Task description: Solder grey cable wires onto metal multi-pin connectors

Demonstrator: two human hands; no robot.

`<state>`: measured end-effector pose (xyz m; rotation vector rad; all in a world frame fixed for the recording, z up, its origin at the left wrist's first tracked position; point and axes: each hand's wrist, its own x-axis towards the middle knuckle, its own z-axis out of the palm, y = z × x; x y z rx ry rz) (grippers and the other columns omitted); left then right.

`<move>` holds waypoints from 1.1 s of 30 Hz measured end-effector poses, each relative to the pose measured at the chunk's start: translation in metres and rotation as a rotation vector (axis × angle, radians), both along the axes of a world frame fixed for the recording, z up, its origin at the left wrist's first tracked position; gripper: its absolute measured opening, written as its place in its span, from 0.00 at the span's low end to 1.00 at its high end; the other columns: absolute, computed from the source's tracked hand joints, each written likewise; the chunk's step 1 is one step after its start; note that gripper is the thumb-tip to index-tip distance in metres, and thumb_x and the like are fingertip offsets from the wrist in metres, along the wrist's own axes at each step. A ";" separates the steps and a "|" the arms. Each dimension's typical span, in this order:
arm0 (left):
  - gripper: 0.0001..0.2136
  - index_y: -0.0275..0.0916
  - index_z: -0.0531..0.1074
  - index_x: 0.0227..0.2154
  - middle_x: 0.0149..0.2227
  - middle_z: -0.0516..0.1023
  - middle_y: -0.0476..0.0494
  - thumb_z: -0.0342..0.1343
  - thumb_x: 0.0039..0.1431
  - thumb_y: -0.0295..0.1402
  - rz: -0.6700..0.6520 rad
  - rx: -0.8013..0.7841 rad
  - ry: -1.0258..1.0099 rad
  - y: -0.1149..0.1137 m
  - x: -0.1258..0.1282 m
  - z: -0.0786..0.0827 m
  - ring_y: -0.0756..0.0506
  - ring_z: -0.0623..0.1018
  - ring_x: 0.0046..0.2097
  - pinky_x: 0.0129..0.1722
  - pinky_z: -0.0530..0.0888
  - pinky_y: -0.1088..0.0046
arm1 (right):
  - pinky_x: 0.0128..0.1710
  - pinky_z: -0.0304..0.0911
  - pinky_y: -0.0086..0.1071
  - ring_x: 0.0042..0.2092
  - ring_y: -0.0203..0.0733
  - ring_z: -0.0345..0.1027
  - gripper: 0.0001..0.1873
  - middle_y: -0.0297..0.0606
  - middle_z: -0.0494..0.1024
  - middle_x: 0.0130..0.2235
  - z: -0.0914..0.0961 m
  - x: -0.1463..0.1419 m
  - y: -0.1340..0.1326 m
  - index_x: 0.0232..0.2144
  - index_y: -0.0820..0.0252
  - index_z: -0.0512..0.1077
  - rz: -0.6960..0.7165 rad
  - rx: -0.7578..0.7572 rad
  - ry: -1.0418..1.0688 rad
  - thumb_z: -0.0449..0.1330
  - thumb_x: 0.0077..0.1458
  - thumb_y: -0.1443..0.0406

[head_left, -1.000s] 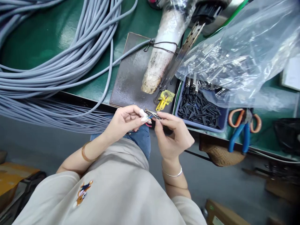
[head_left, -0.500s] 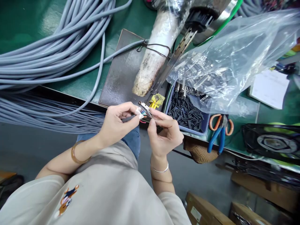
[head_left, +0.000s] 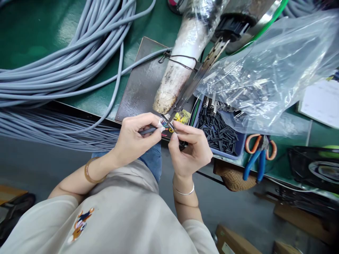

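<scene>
My left hand (head_left: 137,135) is closed, with white-covered fingertips pinching the end of a grey cable (head_left: 147,131). Thin coloured wires (head_left: 165,125) fan out of the cable towards a small metal multi-pin connector (head_left: 166,118). My right hand (head_left: 191,145) is closed too, its thumb and fingertips pinching the connector's near end. The dark tip of a soldering iron (head_left: 186,93), fixed above the table and slanting down, reaches the connector between my hands. Whether it touches a pin is too small to tell. Beside it hangs a white, plastic-wrapped tube (head_left: 176,74) with a scorched end.
Large coils of grey cable (head_left: 79,60) lie at the left. A dark plate (head_left: 140,84) lies under the tube. At the right are a blue tray (head_left: 242,143) of black sleeves, a clear bag (head_left: 278,70) of metal connectors, and blue-orange pliers (head_left: 256,155) by the table edge.
The connector has come up under the iron's tip, with both hands still holding cable and connector. The whole view has shifted, so the table things appear farther right and slightly lower.
</scene>
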<state>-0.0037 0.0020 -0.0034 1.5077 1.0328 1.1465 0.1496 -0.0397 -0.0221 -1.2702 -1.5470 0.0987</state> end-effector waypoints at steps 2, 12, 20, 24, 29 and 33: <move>0.04 0.36 0.75 0.27 0.31 0.81 0.46 0.60 0.56 0.24 -0.005 0.015 -0.010 0.001 -0.001 0.001 0.53 0.74 0.28 0.27 0.70 0.79 | 0.41 0.80 0.37 0.42 0.42 0.82 0.10 0.37 0.86 0.44 0.001 0.000 0.001 0.35 0.54 0.72 -0.005 0.008 -0.007 0.66 0.57 0.74; 0.03 0.36 0.76 0.26 0.30 0.81 0.46 0.62 0.54 0.25 -0.034 -0.073 -0.042 0.003 -0.004 0.005 0.53 0.75 0.28 0.27 0.71 0.79 | 0.38 0.78 0.35 0.40 0.41 0.82 0.11 0.36 0.86 0.43 0.002 0.002 0.001 0.33 0.53 0.70 -0.021 0.030 -0.088 0.67 0.56 0.73; 0.03 0.36 0.75 0.25 0.30 0.81 0.46 0.62 0.54 0.26 -0.036 -0.129 -0.026 0.003 -0.003 0.005 0.53 0.74 0.27 0.26 0.70 0.79 | 0.40 0.77 0.35 0.40 0.40 0.82 0.10 0.34 0.86 0.42 -0.001 0.004 -0.001 0.35 0.53 0.72 -0.028 0.014 -0.113 0.67 0.57 0.72; 0.04 0.36 0.74 0.25 0.29 0.80 0.47 0.62 0.54 0.26 -0.021 -0.128 -0.030 0.003 -0.002 0.006 0.54 0.73 0.27 0.25 0.69 0.80 | 0.41 0.78 0.36 0.41 0.40 0.82 0.11 0.34 0.86 0.41 0.001 0.002 0.001 0.36 0.53 0.74 -0.038 0.011 -0.096 0.68 0.56 0.73; 0.04 0.36 0.74 0.26 0.30 0.80 0.46 0.61 0.54 0.26 -0.017 -0.088 -0.041 0.004 -0.002 0.007 0.53 0.74 0.27 0.26 0.70 0.79 | 0.42 0.78 0.36 0.41 0.40 0.81 0.12 0.33 0.86 0.41 0.006 -0.001 0.002 0.36 0.53 0.75 -0.048 0.035 -0.095 0.69 0.55 0.74; 0.05 0.36 0.74 0.25 0.29 0.80 0.47 0.61 0.55 0.25 -0.045 -0.085 -0.023 0.003 -0.003 0.006 0.53 0.74 0.28 0.27 0.71 0.79 | 0.39 0.79 0.34 0.40 0.40 0.82 0.11 0.35 0.86 0.41 0.003 0.000 -0.001 0.35 0.54 0.74 -0.047 0.038 -0.109 0.69 0.54 0.73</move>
